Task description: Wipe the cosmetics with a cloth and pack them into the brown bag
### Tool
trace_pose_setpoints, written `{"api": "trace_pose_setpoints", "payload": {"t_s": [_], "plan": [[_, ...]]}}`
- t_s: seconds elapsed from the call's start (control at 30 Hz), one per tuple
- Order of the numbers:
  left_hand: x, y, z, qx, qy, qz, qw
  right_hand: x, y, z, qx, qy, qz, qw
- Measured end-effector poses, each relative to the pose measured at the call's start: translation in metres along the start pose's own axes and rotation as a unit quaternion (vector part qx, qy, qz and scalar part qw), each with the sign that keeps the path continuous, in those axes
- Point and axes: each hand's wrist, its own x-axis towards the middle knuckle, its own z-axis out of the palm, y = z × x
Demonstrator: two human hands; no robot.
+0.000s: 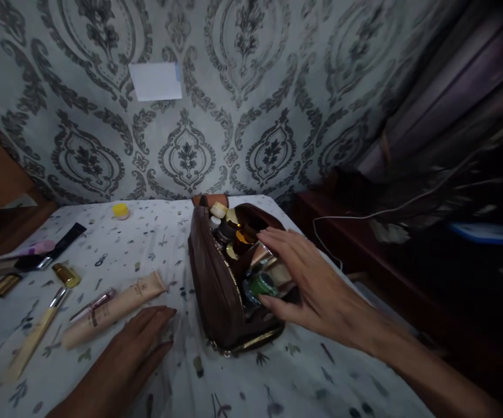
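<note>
A dark brown zippered bag (210, 284) lies unzipped on the patterned white cloth, filled with small bottles and jars. My right hand (307, 278) is at the bag's right side, its thumb and fingers around a glass bottle (277, 273) with a shiny cap. Beside my thumb, in the bag, is a green-topped container (262, 284). My left hand (133, 354) rests on the cloth left of the bag, fingers stretched out and holding nothing. Just beyond it lie a beige tube (116, 310) and a slim clear tube (94, 305).
Further left are a wooden-handled brush (36, 339), a gold cap (66, 274), a black tube (69, 239) and a pink item (38, 248). A yellow-lidded jar (120, 211) stands near the patterned wall (229, 116). A white cable (364, 217) hangs at the right.
</note>
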Motion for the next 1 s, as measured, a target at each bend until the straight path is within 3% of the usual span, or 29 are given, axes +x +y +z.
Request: {"api": "trace_pose_setpoints", "payload": {"t_s": [0.2,0.3,0.43,0.57,0.7,0.8,0.9,1.0], "plan": [[-0.004,-0.014,-0.006,-0.031,-0.064,-0.027,0.997,0.01,-0.001,-0.01,-0.029,-0.051,0.041,0.997],[0.013,-0.016,-0.017,-0.044,-0.097,-0.056,0.993,0.015,0.0,-0.011,-0.025,-0.064,0.055,0.996],[0.077,0.001,-0.038,-0.073,-0.099,-0.068,0.99,0.017,0.002,-0.008,-0.024,-0.069,0.066,0.995],[0.155,0.025,-0.045,-0.075,-0.093,0.04,0.992,0.02,0.001,-0.01,-0.03,-0.08,0.09,0.992],[0.209,0.043,-0.037,-0.009,-0.258,0.159,0.953,0.023,-0.002,-0.015,-0.037,-0.107,0.09,0.989],[0.229,0.053,-0.03,0.078,-0.377,0.16,0.909,0.022,0.0,-0.014,-0.026,-0.107,0.085,0.99],[0.237,0.06,-0.027,0.117,-0.427,0.143,0.885,0.016,0.005,-0.011,0.002,-0.101,0.086,0.991],[0.238,0.062,-0.029,0.113,-0.437,0.143,0.881,0.01,0.007,-0.01,0.015,-0.108,0.093,0.99]]}}
